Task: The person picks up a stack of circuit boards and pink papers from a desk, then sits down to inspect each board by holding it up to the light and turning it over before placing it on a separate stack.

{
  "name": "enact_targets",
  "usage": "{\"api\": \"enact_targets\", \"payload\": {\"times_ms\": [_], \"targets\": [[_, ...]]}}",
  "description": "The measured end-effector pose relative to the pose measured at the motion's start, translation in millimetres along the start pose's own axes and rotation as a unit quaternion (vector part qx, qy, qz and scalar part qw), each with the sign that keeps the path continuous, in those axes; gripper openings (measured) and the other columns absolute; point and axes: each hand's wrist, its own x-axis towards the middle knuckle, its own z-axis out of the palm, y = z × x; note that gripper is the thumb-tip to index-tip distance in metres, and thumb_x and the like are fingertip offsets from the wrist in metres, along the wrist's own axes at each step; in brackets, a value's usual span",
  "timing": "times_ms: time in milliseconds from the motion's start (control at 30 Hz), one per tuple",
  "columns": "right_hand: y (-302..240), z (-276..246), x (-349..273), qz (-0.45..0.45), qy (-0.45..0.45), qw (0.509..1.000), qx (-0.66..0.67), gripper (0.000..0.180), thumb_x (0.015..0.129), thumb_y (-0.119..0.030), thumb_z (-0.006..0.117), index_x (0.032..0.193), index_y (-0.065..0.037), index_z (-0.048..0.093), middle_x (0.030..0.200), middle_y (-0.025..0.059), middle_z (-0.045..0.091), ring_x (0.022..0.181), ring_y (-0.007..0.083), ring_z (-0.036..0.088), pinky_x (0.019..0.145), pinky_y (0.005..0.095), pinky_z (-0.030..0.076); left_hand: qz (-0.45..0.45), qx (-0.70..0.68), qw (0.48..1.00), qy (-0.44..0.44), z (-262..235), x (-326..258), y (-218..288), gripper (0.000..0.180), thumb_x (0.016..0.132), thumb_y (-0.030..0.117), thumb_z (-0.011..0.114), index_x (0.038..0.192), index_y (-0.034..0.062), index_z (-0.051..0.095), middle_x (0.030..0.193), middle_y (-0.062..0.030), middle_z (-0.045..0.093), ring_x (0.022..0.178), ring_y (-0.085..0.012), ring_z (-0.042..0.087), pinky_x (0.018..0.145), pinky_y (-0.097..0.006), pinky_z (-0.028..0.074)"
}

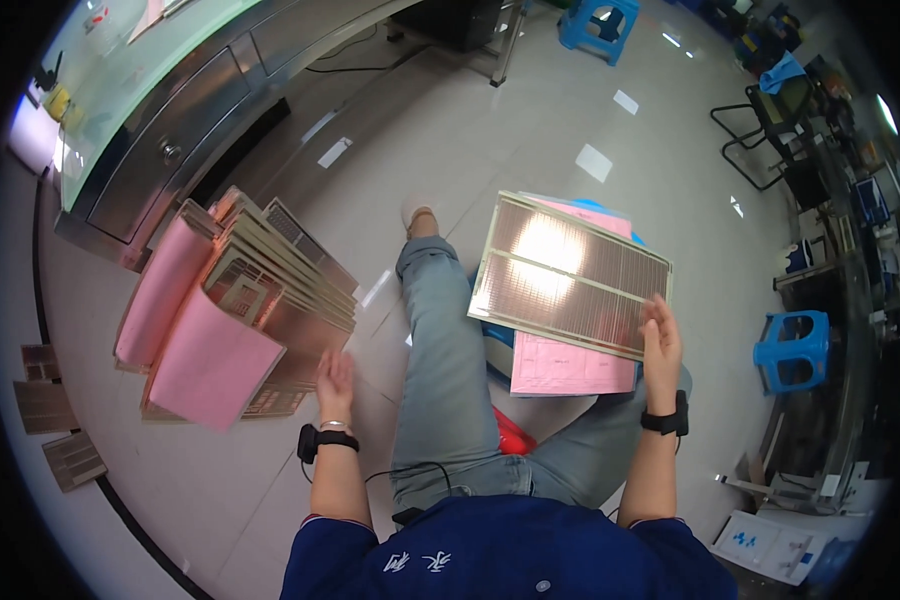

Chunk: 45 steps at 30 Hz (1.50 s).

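A copper-coloured circuit board panel [570, 285] with a pale border lies slantwise over pink sheets [573, 364] on a blue stool [495, 345] in front of me. My right hand [662, 345] is at the panel's right end, its fingers loosely bent and apart over the edge; I see no firm grip. My left hand [334, 385] is open and holds nothing, fingers up, beside the stack of upright panels [300, 330] on the floor at the left. Folded pink sheets [213, 355] are tucked among those panels.
A metal desk with a drawer [170, 150] stands at the upper left. Small panel pieces [73, 460] lie at the far left. Blue stools [792, 352] [600, 28] and a chair [770, 115] stand around. A cluttered workbench [855, 300] runs along the right.
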Motion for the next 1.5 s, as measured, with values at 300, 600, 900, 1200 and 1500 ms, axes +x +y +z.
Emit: {"api": "enact_targets", "payload": {"times_ms": [300,600,900,1200,1500], "targets": [[43.0,-7.8,-14.4,-0.045,0.04,0.9,-0.431,0.046,0.089,-0.016,0.043,0.133,-0.006,0.037,0.139,0.0275,0.026,0.129,0.0413,0.024,0.106,0.0464,0.019,0.113,0.386,0.841,-0.363,202.1,-96.1,-54.8,0.039,0.096,0.021,0.04,0.127,-0.0019,0.041,0.123,-0.0146,0.05,0.112,-0.0209,0.05,0.095,-0.031,0.04],[37.7,-6.4,-17.4,-0.013,0.03,0.916,-0.4,0.046,0.09,-0.019,0.04,0.135,-0.01,0.035,0.143,0.0238,0.022,0.133,0.0385,0.017,0.106,0.0525,0.012,0.208,0.528,0.726,-0.389,227.7,-135.3,-72.4,0.04,0.093,0.017,0.045,0.124,-0.0086,0.043,0.119,-0.0192,0.055,0.11,-0.0193,0.052,0.092,-0.028,0.039],[36.5,-19.5,-13.8,-0.033,0.025,0.955,-0.292,0.047,0.089,-0.014,0.044,0.135,-0.006,0.035,0.14,0.0226,0.029,0.132,0.0361,0.025,0.106,0.0462,0.02,0.235,0.43,0.765,-0.417,231.7,-171.8,-65.5,0.039,0.093,0.013,0.045,0.127,-0.006,0.041,0.123,-0.0153,0.051,0.114,-0.0214,0.05,0.096,-0.03,0.038],[-9.8,-51.2,-7.6,0.104,0.126,0.98,0.116,0.046,0.094,-0.019,0.046,0.135,-0.004,0.033,0.129,0.0156,0.046,0.107,0.0171,0.05,0.09,0.0279,0.04,0.008,0.217,0.899,-0.38,205.6,-162.4,-50.9,0.038,0.093,0.017,0.047,0.127,0.0035,0.042,0.115,-0.0085,0.056,0.096,-0.0157,0.059,0.073,-0.029,0.054],[-32.4,-33.0,-22.1,0.147,0.021,0.93,0.337,0.028,0.093,-0.02,0.049,0.108,0.002,0.055,0.097,0.0068,0.063,0.087,0.0117,0.059,0.077,0.0241,0.047,0.049,0.134,0.915,-0.377,211.8,-161.3,-18.7,0.045,0.095,0.024,0.041,0.133,0.0021,0.032,0.127,-0.0158,0.047,0.114,-0.0219,0.05,0.096,-0.034,0.043]]}}
